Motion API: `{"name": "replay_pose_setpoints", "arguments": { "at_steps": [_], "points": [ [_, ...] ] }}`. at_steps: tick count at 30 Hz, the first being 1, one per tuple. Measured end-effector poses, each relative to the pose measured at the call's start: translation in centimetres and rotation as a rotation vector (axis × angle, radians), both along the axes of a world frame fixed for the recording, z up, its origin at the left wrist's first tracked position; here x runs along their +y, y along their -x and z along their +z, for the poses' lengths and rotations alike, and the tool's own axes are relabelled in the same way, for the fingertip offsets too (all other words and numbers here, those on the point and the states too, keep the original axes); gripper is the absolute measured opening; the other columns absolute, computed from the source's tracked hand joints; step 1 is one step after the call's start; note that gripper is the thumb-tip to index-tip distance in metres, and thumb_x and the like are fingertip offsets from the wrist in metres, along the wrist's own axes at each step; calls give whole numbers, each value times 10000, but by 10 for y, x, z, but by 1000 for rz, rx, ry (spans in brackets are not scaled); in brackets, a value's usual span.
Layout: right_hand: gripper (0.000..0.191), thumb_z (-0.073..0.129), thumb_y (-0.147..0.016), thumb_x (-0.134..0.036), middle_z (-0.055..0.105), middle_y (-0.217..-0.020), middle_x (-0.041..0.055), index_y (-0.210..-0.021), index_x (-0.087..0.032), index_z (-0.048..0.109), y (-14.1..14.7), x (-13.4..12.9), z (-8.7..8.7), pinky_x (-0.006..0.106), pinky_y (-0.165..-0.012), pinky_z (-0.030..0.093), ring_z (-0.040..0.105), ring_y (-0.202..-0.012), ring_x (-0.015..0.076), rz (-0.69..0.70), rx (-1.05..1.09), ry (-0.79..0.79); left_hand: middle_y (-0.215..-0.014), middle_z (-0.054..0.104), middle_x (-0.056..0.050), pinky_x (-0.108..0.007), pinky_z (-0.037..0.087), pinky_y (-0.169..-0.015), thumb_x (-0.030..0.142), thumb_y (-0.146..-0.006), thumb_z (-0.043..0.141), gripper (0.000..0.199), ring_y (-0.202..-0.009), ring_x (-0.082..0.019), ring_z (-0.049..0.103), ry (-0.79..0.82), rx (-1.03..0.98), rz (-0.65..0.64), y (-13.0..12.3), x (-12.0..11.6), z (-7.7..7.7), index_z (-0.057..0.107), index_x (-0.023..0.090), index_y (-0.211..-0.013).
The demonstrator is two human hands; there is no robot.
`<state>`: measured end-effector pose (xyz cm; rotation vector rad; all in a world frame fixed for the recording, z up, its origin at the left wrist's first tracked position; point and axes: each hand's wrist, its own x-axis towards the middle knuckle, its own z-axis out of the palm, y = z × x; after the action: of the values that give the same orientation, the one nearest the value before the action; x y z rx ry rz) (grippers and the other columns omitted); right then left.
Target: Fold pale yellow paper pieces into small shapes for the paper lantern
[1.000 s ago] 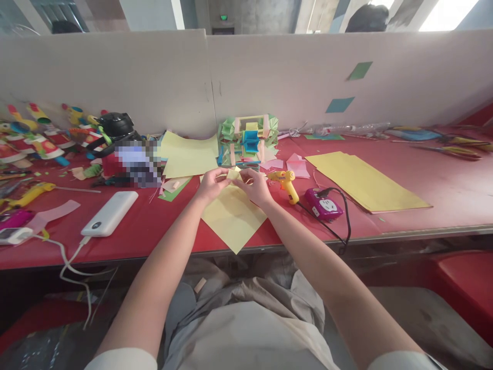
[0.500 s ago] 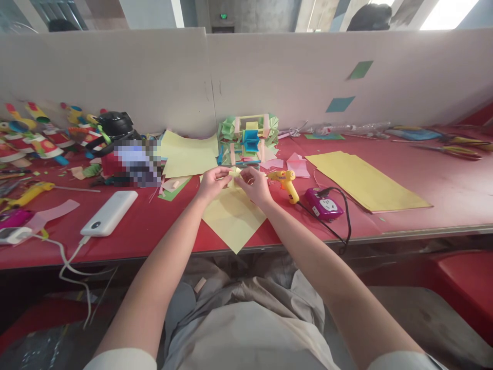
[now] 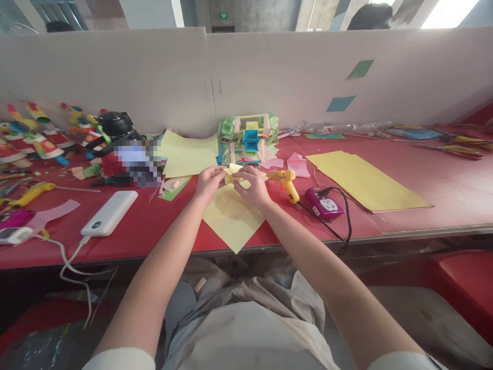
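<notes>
Held paper [image 3: 234, 168], red tabletop [image 3: 156, 216], pale partition [image 3: 138, 77]

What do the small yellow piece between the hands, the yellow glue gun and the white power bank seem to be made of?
Small yellow piece: probably matte paper, since it looks thin and folded.
Yellow glue gun: likely smooth hard plastic, judging by its moulded, solid-coloured body.
White power bank: smooth, seemingly plastic, evenly coloured with rounded corners; painted metal is possible.
</notes>
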<state>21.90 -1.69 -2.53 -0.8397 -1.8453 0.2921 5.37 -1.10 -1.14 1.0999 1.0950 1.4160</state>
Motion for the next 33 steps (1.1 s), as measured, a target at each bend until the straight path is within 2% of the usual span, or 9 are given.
{"name": "replay_pose_setpoints", "arguments": {
  "at_steps": [7,11,14,18,20,25,29,33],
  "points": [
    [229,586,-912,-413,603,-1115,81,-886,-276,768,0,1,-1,450,-972,448,549,-1066,249,-53,20,26,-748,715,-44,-376,566,-847,195,-675,741,260,-763,-190,720,32,-173,-19,-2,-3,8,652,136,-912],
    [252,647,-857,-467,591,-1097,92,-795,-231,709,0,5,-1,436,-978,457,559,-1085,244,-111,185,87,-785,724,-49,-383,561,-862,198,-660,745,267,-796,-198,723,42,-190,-32,-4,-5,10,640,143,-899],
    [326,728,-761,-505,597,-1075,92,-872,-213,633,0,8,-3,385,-882,512,587,-1038,228,-117,345,236,-822,729,-42,-368,552,-876,227,-641,768,301,-814,-190,719,14,-192,-67,-3,-5,10,638,156,-902],
    [568,782,-673,-525,651,-1043,88,-1088,-214,548,1,11,-4,357,-794,550,639,-922,204,60,504,538,-840,726,-40,-377,545,-895,278,-624,793,355,-889,-211,716,-16,-185,-107,1,-5,10,634,169,-923],
    [602,794,-655,-518,680,-999,82,-1111,-206,556,1,11,-4,359,-783,556,655,-877,198,165,531,619,-833,724,-43,-384,547,-895,287,-623,796,368,-904,-221,715,-18,-184,-113,3,-4,10,634,168,-931],
    [520,833,-597,-494,705,-912,60,-974,-196,635,-1,11,-1,345,-746,554,653,-769,173,236,560,643,-824,724,-46,-375,555,-871,261,-632,788,356,-868,-213,720,-4,-193,-115,6,-3,10,635,165,-939],
    [521,823,-601,-524,709,-885,63,-969,-197,649,-1,10,0,355,-752,558,654,-778,183,245,543,658,-838,726,-48,-377,553,-874,259,-643,775,341,-879,-214,718,3,-178,-116,7,-2,10,632,173,-940],
    [480,827,-617,-514,686,-836,45,-930,-189,664,-1,6,4,349,-794,560,653,-765,161,286,568,738,-855,721,-50,-386,540,-903,268,-638,776,349,-912,-216,711,-24,-163,-110,7,-3,11,621,174,-937]
  ]
}}
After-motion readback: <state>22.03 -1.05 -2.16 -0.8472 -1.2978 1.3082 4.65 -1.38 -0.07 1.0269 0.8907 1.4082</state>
